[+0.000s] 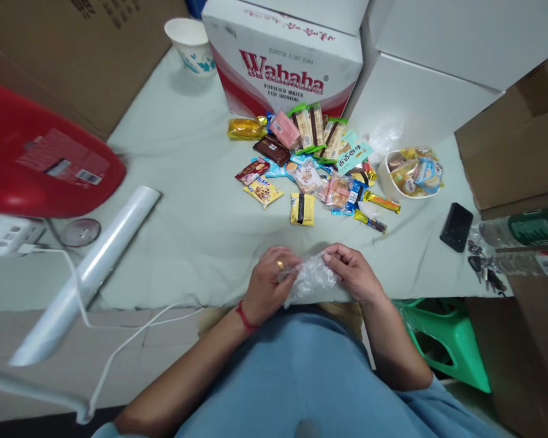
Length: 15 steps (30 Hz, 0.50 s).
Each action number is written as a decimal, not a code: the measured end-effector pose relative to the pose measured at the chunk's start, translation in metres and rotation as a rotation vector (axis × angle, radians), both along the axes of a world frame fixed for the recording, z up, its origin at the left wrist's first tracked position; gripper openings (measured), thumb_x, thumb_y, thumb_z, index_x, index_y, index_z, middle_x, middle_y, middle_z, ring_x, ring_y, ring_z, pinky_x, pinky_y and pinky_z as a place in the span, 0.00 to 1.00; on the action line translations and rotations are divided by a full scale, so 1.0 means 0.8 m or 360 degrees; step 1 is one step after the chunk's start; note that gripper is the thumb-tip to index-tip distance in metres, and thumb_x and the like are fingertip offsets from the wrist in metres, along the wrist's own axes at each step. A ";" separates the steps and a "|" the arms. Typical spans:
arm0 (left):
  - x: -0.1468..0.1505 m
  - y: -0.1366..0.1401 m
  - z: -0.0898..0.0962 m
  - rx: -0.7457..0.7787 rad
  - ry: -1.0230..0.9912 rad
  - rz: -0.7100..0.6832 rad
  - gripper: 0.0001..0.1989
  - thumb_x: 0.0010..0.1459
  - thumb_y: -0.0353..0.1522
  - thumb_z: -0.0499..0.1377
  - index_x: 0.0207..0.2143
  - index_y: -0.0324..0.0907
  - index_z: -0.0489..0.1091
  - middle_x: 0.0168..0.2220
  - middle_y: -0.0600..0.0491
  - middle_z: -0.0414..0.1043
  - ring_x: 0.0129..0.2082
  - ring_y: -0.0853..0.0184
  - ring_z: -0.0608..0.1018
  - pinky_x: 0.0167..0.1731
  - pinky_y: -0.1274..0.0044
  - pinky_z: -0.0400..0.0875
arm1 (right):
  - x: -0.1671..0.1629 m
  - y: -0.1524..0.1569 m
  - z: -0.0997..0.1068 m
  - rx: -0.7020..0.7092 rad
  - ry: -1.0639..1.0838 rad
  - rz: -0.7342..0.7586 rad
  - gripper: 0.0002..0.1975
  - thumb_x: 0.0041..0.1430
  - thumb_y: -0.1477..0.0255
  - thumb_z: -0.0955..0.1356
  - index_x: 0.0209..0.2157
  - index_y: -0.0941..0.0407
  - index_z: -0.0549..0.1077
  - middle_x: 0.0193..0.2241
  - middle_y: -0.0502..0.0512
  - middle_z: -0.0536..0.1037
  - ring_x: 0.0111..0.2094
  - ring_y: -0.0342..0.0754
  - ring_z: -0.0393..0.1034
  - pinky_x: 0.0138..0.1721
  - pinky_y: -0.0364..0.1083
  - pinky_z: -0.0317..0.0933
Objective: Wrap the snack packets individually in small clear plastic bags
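Note:
A crumpled clear plastic bag (311,281) is stretched between my two hands at the table's front edge. My left hand (274,277), with a ring and a red wrist cord, pinches the bag's left side. On the other side, my right hand (351,267) grips its upper corner between thumb and fingers. Just beyond them lies a heap of wrapped snacks, with a yellow packet (302,209) closest to my hands. Also in the heap are a cookie packet (263,192), a pink packet (285,130) and a brown packet (272,149).
Right of the heap stands a white paper bowl (385,182) of snacks. Farther right lie a black phone (456,227), keys (486,271) and plastic bottles. Behind are a Wahaha carton (283,67) and a paper cup (189,45). At left are a plastic roll (91,267) and white cables.

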<state>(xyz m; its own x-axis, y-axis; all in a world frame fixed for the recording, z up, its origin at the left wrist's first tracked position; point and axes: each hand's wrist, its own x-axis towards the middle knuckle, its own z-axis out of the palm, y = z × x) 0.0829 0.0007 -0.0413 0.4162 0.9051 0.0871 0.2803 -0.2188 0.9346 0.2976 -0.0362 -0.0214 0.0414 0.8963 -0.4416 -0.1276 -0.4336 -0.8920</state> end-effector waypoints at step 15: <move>-0.100 -0.005 -0.026 0.0117 0.0392 0.0872 0.16 0.66 0.45 0.57 0.39 0.43 0.76 0.41 0.47 0.79 0.47 0.56 0.79 0.52 0.63 0.73 | 0.229 0.093 -0.001 0.0167 -0.2524 -0.0421 0.19 0.62 0.66 0.68 0.54 0.55 0.76 0.55 0.65 0.73 0.50 0.59 0.68 0.46 0.52 0.64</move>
